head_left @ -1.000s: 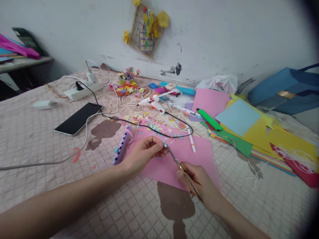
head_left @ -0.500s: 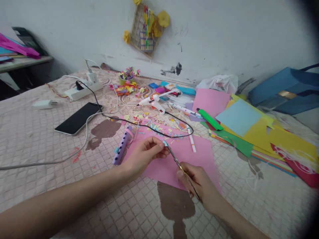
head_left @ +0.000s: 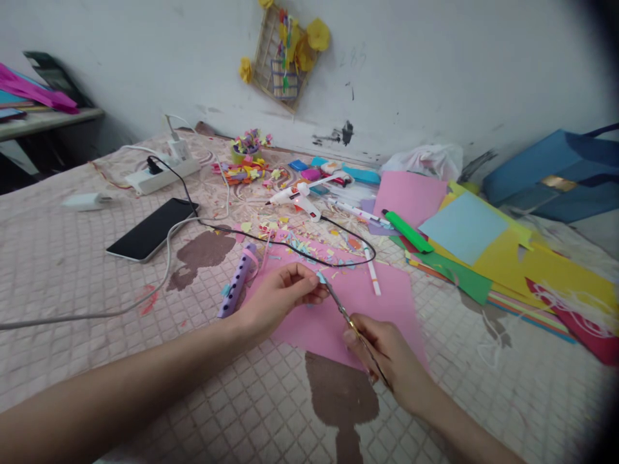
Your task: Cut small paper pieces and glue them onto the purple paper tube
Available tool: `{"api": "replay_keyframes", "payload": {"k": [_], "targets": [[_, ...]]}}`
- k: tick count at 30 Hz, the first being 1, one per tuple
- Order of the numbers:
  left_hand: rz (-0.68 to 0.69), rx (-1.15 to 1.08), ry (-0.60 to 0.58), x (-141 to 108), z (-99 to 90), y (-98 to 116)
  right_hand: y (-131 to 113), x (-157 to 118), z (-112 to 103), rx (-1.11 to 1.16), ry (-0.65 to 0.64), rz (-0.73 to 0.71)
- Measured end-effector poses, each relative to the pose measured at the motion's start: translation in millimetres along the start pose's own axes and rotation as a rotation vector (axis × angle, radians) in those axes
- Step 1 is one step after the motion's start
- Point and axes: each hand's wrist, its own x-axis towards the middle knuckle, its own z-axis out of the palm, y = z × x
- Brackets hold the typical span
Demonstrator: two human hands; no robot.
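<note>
**Scissors [head_left: 342, 309] at blue scrap [head_left: 321, 278]**

Mid-view, my left hand [head_left: 283, 296] pinches the blue scrap, outline unclear. My right hand [head_left: 384, 354], at its five o'clock, grips the scissors, hiding much of the handles. Pink paper [head_left: 394, 306] below, partly covered.

The person has 2 bare hands, the left hand [head_left: 285, 296] and the right hand [head_left: 384, 351], and 2 bare forearms. The left forearm [head_left: 130, 392] looks long and smooth, wide at the low end and thinner at the wrist [head_left: 236, 327]. The right forearm [head_left: 457, 415] is slim, and less of it shows. The fingers [head_left: 300, 269] are thin with round tips. The nails are too small to see well.
</note>
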Motion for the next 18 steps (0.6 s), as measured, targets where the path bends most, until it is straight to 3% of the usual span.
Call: {"api": "replay_keyframes", "payload": {"k": [18], "targets": [[-0.039,0.135,-0.103,7,-9.9,14,0,-1,-2,0.007,-0.011,0.009]]}}
